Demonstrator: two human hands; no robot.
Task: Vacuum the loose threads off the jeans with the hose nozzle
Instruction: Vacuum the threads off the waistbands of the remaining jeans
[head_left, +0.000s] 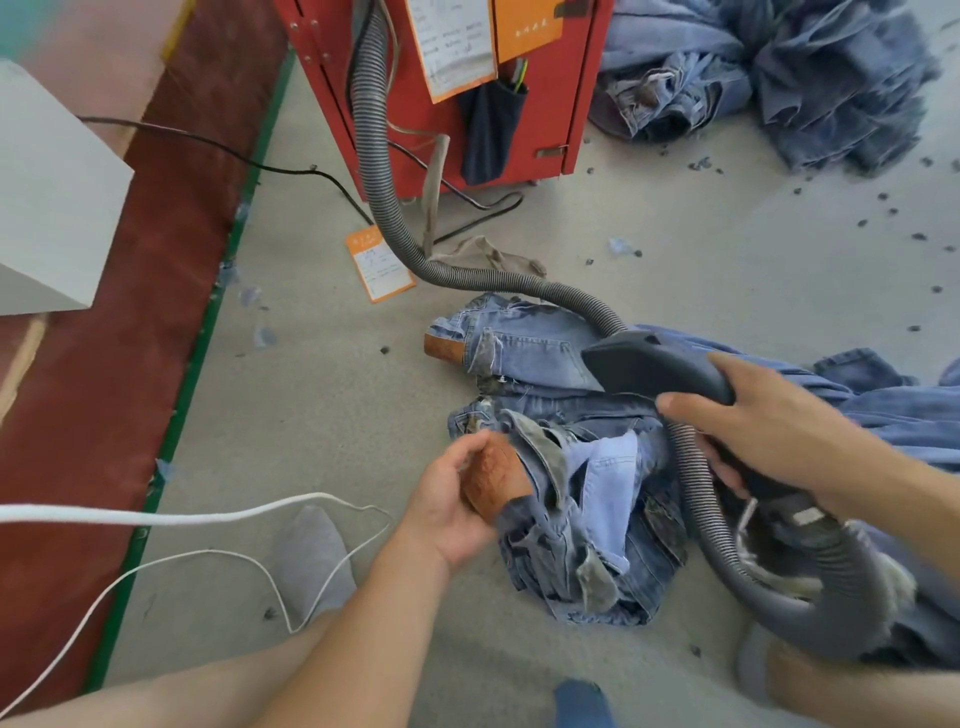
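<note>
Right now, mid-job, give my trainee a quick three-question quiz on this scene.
1. True or false: the right hand holds the nozzle.
2. What does the left hand grip: A) the hose, B) the jeans at the brown patch, C) the white cord?
3. Which red thing does the hose run up to?

Key: 1 true. 2 B, the jeans at the patch. 3 the cabinet.

Crumpled light-blue jeans (576, 499) with a brown leather waistband patch (493, 480) lie heaped on the grey floor (332, 395), the dark grey hose nozzle (660, 364) tilted above them on its ribbed grey hose (384, 197).
</note>
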